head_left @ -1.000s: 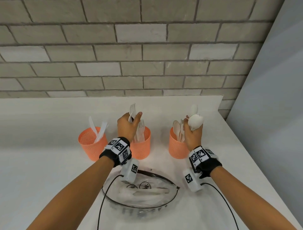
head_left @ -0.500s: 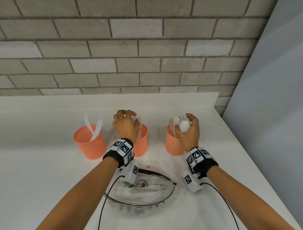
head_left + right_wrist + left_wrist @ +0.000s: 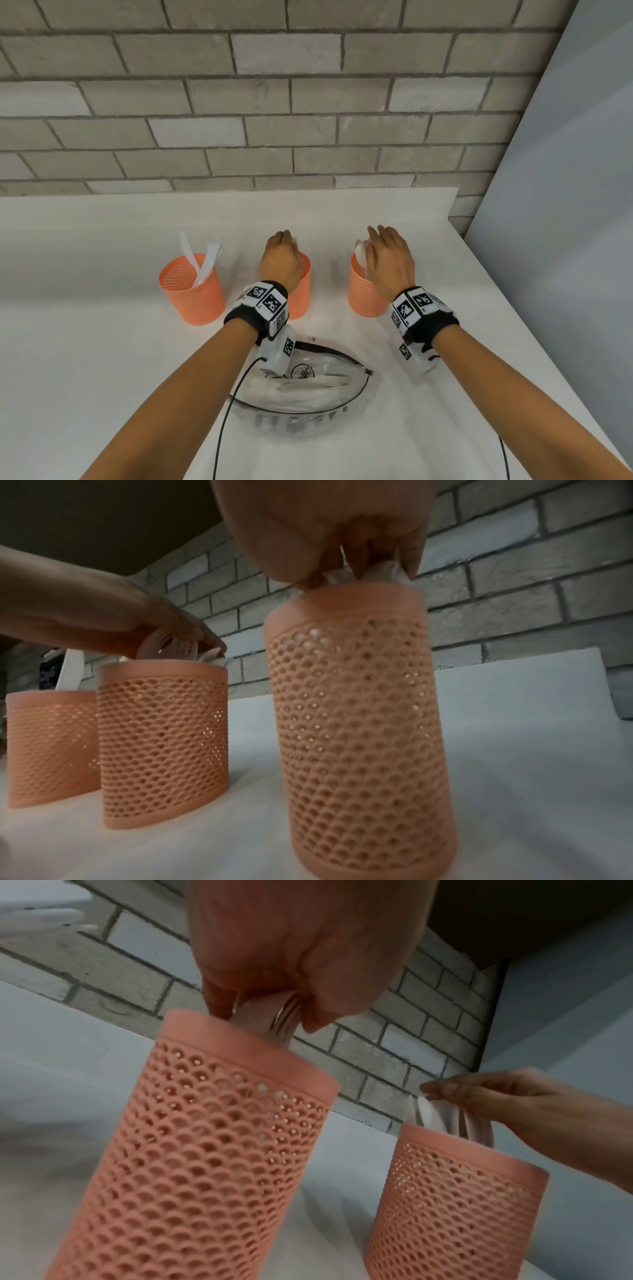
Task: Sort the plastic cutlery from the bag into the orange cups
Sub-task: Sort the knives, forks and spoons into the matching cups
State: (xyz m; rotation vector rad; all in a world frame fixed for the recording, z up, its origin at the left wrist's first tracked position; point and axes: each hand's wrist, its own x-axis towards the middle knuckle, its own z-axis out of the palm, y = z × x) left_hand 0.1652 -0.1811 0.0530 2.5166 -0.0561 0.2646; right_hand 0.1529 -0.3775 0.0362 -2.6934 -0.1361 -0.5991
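Note:
Three orange mesh cups stand in a row. The left cup (image 3: pixel 191 294) holds two white knives (image 3: pixel 200 260). My left hand (image 3: pixel 281 255) is over the middle cup (image 3: pixel 303 294), thumb and fingers pinching the heads of the white forks (image 3: pixel 277 1020) that stand in it. My right hand (image 3: pixel 385 260) covers the right cup (image 3: pixel 363 294), its fingers curled round the bowls of the white spoons (image 3: pixel 371 570) inside. The clear bag (image 3: pixel 301 390), with more white cutlery in it, lies in front of the cups between my forearms.
The cups stand on a white tabletop (image 3: pixel 85 342) that ends at a grey brick wall (image 3: pixel 239 120) behind. A grey panel (image 3: pixel 565 240) runs along the table's right edge. A black cable (image 3: pixel 222 428) trails from my left wrist across the bag.
Both hands have come down from above the cups to their rims, carrying the forks into the middle cup and the spoons into the right cup.

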